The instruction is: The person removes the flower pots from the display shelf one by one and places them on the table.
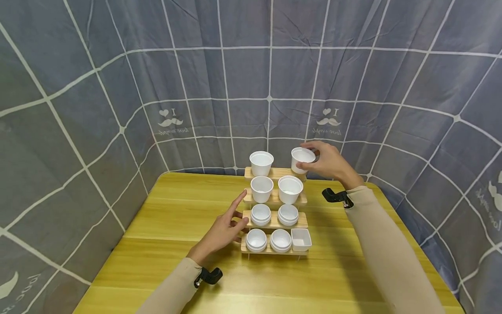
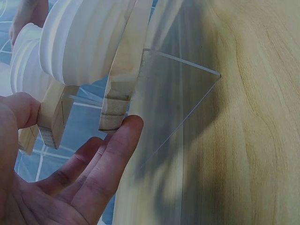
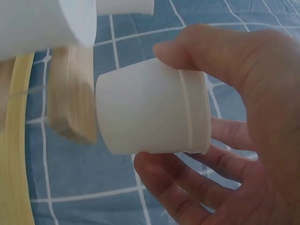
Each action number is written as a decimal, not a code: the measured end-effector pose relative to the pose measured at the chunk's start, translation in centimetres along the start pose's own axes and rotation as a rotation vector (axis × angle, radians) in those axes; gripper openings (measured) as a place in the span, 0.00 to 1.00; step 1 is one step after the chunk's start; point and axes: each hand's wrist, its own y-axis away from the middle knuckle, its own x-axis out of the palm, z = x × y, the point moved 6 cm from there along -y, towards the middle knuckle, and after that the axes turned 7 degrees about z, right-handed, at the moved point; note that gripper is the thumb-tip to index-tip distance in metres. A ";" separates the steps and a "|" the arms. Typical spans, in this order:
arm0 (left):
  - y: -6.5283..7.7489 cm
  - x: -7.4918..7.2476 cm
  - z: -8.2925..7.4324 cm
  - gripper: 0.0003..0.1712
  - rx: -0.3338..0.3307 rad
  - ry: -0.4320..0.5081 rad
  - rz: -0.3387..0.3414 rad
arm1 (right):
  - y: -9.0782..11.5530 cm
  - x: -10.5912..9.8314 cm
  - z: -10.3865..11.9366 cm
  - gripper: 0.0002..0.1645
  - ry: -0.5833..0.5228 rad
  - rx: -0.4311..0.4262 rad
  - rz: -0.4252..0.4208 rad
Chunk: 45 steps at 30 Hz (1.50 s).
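My right hand (image 1: 331,163) pinches a white plastic cup (image 3: 145,110) between thumb and fingers at the right end of the top shelf (image 1: 279,172). The cup's base is right at the wood in the right wrist view. To the left on that shelf stands another white cup (image 1: 261,163). My left hand (image 1: 219,233) is beside the left side of the tiered wooden rack, fingers extended. In the left wrist view a fingertip touches the end of the lowest shelf (image 2: 117,101), and the thumb is at the shelf above (image 2: 54,117).
Two deep white cups (image 1: 290,190) stand on the second shelf. Low round tubs (image 1: 288,214) fill the two shelves below, with a square white container (image 1: 301,240) at the bottom right. Clear panels support the rack on the wooden table (image 1: 164,218). A grey checked curtain (image 1: 247,74) surrounds it.
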 end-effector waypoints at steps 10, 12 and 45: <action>0.2 0.0 0.0 0.48 0.004 0.012 0.005 | 1.5 -1.1 -2.5 0.48 0.031 0.052 -0.009; 0.2 0.0 -0.1 0.48 0.006 0.019 0.004 | 1.8 -1.2 -3.1 0.48 0.034 0.062 -0.007; -0.1 -0.1 0.1 0.48 -0.015 0.034 0.017 | 5.4 5.4 -14.3 0.46 -0.048 0.169 0.025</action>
